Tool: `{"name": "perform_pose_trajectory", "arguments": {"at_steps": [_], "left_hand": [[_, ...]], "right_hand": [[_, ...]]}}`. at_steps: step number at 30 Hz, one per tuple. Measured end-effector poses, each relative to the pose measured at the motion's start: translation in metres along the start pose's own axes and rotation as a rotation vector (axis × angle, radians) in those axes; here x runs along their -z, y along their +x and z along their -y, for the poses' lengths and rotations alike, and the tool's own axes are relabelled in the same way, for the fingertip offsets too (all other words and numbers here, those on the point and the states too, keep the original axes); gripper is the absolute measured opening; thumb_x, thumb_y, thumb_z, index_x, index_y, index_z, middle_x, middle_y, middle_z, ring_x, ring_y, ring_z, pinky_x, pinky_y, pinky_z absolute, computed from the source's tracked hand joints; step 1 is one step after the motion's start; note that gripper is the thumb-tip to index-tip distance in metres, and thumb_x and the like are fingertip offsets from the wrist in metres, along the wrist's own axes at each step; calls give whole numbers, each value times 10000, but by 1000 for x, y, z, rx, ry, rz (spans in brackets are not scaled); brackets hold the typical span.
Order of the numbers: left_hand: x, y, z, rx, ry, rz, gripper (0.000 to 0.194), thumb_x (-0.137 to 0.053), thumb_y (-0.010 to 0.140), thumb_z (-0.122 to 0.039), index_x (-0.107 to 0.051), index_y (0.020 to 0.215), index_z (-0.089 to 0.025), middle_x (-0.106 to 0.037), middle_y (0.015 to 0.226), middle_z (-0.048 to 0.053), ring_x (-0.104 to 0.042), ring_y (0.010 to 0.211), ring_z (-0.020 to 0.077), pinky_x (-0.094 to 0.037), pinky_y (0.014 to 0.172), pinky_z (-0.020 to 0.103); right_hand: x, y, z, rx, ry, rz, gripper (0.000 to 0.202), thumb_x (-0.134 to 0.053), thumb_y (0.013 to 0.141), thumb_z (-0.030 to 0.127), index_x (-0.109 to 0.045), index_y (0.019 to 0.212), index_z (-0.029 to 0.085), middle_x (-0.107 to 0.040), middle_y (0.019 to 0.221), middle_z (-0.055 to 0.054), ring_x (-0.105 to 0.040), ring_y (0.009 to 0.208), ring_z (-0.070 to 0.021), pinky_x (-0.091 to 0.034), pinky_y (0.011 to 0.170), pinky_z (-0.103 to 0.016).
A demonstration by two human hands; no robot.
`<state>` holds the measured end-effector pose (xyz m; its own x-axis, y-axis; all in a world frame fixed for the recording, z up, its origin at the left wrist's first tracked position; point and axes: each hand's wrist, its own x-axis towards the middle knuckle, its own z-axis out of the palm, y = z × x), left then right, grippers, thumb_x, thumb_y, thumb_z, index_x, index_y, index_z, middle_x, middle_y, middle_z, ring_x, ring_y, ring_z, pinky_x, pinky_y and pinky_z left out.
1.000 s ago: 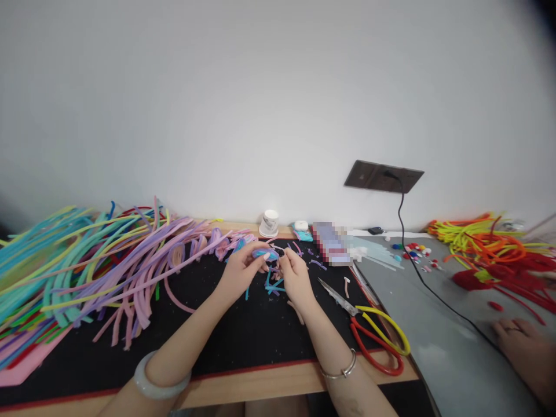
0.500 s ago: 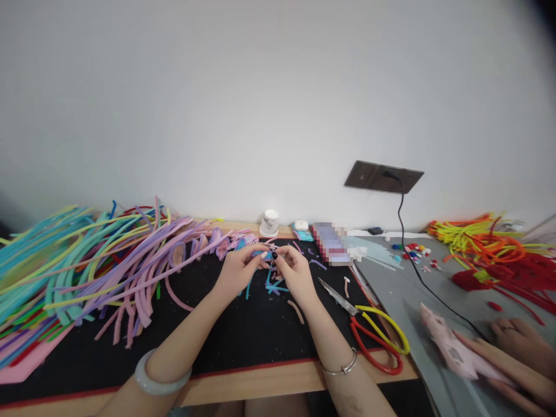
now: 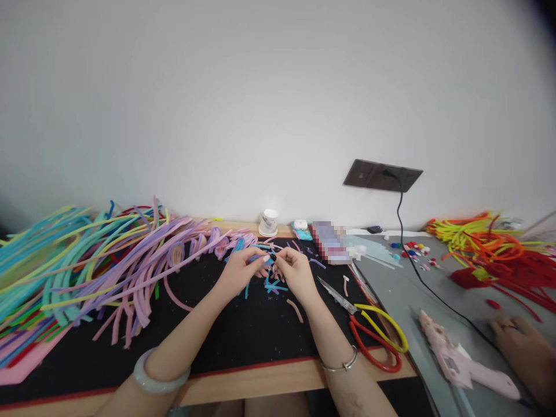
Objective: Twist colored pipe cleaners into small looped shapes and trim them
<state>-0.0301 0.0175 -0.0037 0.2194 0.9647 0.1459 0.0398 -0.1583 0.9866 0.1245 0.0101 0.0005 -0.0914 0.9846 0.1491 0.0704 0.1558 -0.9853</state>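
Note:
My left hand [image 3: 243, 271] and my right hand [image 3: 296, 273] meet over the black mat [image 3: 252, 341], fingers pinched together. Between the left fingertips shows a piece of blue pipe cleaner [image 3: 257, 260], mostly covered by the fingers. The right fingertips close against its other side; exactly how they grip it is hard to make out. Just below lie short blue pipe cleaner offcuts [image 3: 274, 286]. A beige piece [image 3: 295, 311] rests on the mat near my right wrist. Scissors [image 3: 369, 330] with one yellow and one red handle lie to the right of my right forearm.
Long pastel pipe cleaners [image 3: 117, 266] pile up on the left. A white cup [image 3: 268, 222] and a phone [image 3: 330, 243] stand by the wall. On the right are a pink glue gun [image 3: 467, 362], a black cord [image 3: 428, 289], pompoms [image 3: 414, 252] and another person's hand [image 3: 519, 350].
My fingers have shifted slightly around the blue piece. At the right, the other person has let go of the glue gun, which now lies on the grey surface.

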Motion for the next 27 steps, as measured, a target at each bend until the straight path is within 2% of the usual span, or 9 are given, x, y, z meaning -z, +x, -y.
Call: {"name": "perform_pose_trajectory", "arguments": {"at_steps": [4, 7, 11, 15, 17, 21, 27], "left_hand": [[-1, 0, -2, 96, -123, -17, 271, -666, 750, -366, -699, 922, -160, -685, 633, 16, -655, 556, 152, -538, 564, 256], [-1, 0, -3, 89, -114, -18, 243, -673, 734, -321, -726, 922, -178, -697, 646, 15, -655, 566, 158, -544, 582, 273], [1, 0, -2, -23, 15, -23, 191, -640, 739, -260, -753, 882, -202, -666, 563, -2, -615, 517, 151, -528, 573, 280], [4, -1, 1, -208, 188, -46, 217, -587, 780, -257, -757, 906, -207, -665, 597, 10, -602, 521, 150, -497, 575, 274], [5, -1, 2, -294, 276, -31, 232, -555, 810, -258, -755, 921, -214, -670, 628, 18, -606, 544, 152, -488, 604, 278], [6, -2, 4, -375, 428, 10, 240, -510, 856, -256, -737, 929, -225, -683, 708, 33, -608, 622, 161, -473, 679, 282], [5, -4, 8, -344, 648, 162, 182, -503, 875, -247, -666, 801, -215, -636, 715, 33, -565, 710, 189, -418, 710, 283]], "right_hand": [[0, 1, -1, -16, 78, -5, 152, -607, 753, 296, -544, 680, 178, -562, 525, 33, -437, 391, -84, -337, 402, -216], [0, 1, -2, -64, 173, -10, 174, -644, 730, 313, -557, 680, 171, -587, 549, 22, -444, 404, -81, -360, 404, -213], [0, 0, -4, -257, 326, 47, 243, -669, 713, 369, -549, 687, 160, -605, 565, 7, -451, 403, -67, -347, 393, -187], [0, 0, -2, -521, 397, 176, 291, -558, 796, 432, -543, 709, 154, -580, 506, -6, -440, 373, -74, -293, 353, -169], [-1, 0, 0, -581, 433, 202, 312, -507, 819, 439, -501, 666, 167, -537, 464, 10, -375, 341, -58, -224, 335, -157], [-4, -2, 2, -552, 443, 146, 300, -536, 784, 408, -422, 616, 186, -429, 415, 62, -265, 342, -37, -123, 340, -149], [-6, -4, -4, -423, 240, 138, 243, -517, 745, 312, -375, 581, 202, -316, 395, 110, -152, 330, -25, -88, 332, -161]]}}
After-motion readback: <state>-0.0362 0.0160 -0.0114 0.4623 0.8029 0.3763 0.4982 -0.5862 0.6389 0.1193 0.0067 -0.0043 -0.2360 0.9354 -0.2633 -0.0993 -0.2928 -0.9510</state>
